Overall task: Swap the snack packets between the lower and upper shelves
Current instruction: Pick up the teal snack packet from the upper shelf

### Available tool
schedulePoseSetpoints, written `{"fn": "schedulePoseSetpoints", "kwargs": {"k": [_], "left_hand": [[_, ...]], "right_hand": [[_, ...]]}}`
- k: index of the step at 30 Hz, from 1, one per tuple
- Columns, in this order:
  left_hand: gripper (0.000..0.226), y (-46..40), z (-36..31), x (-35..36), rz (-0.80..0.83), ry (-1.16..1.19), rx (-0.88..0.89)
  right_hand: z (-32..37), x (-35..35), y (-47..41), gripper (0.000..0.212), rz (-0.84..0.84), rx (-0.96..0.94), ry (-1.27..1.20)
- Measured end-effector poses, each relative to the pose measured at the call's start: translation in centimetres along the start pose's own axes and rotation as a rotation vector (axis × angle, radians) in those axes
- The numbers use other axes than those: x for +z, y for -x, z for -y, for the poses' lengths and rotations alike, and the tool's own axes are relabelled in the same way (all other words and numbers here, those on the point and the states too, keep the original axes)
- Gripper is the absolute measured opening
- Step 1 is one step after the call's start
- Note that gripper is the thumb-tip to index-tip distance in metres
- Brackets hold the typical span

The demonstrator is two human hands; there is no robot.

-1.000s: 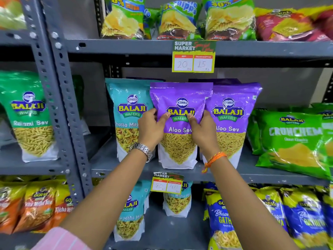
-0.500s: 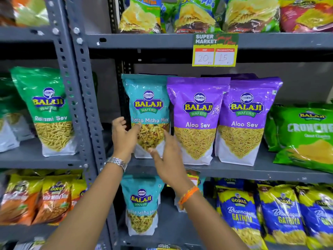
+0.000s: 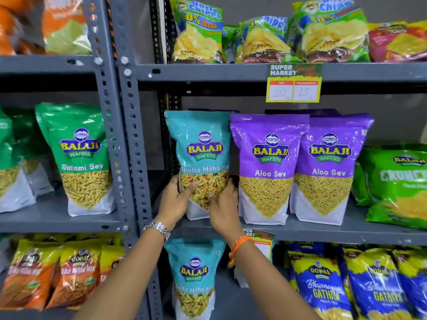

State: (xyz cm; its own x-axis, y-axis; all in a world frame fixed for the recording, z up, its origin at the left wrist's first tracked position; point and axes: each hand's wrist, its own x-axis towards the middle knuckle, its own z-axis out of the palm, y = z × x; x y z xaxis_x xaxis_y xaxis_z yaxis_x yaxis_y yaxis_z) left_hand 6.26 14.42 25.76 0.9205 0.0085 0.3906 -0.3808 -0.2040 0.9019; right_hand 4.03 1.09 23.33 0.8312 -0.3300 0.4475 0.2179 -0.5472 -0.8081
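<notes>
A teal Khatta Mitha Mix packet [image 3: 203, 144] stands upright on the middle shelf [image 3: 323, 232]. My left hand [image 3: 176, 199] grips its lower left side and my right hand [image 3: 224, 204] grips its lower right side. Two purple Aloo Sev packets [image 3: 269, 167] [image 3: 330, 167] stand to its right on the same shelf. On the lower shelf, below my wrists, stands another teal Khatta Mitha Mix packet [image 3: 195, 278]. My right forearm hides part of a white packet behind it.
Grey slotted uprights [image 3: 129, 144] divide the racks. Green Ratlami Sev packets [image 3: 80, 155] stand to the left, green Crunchem bags [image 3: 397, 185] to the right, blue Gopal Gathiya bags [image 3: 323, 289] at lower right, orange Gopal bags [image 3: 69, 273] at lower left. Uncle Chipps bags [image 3: 198, 33] fill the top shelf.
Both hands left the purple Aloo Sev packet, moved left, and closed on the lower sides of the teal Khatta Mitha Mix packet on the middle shelf.
</notes>
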Motion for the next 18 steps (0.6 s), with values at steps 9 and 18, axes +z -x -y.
{"fn": "schedulePoseSetpoints", "kwargs": {"k": [9,18], "left_hand": [[0.042,3.3,-0.3,-1.7,-0.196,-0.315,0.128],[0.055,7.6,-1.6,-4.1,-0.109,-0.183,0.186]], "right_hand": [[-0.3,-1.2,0.4,0.059,0.199,-0.052,-0.085],[1.1,-4.9,5.6,0.058,0.183,-0.134,-0.363]]}}
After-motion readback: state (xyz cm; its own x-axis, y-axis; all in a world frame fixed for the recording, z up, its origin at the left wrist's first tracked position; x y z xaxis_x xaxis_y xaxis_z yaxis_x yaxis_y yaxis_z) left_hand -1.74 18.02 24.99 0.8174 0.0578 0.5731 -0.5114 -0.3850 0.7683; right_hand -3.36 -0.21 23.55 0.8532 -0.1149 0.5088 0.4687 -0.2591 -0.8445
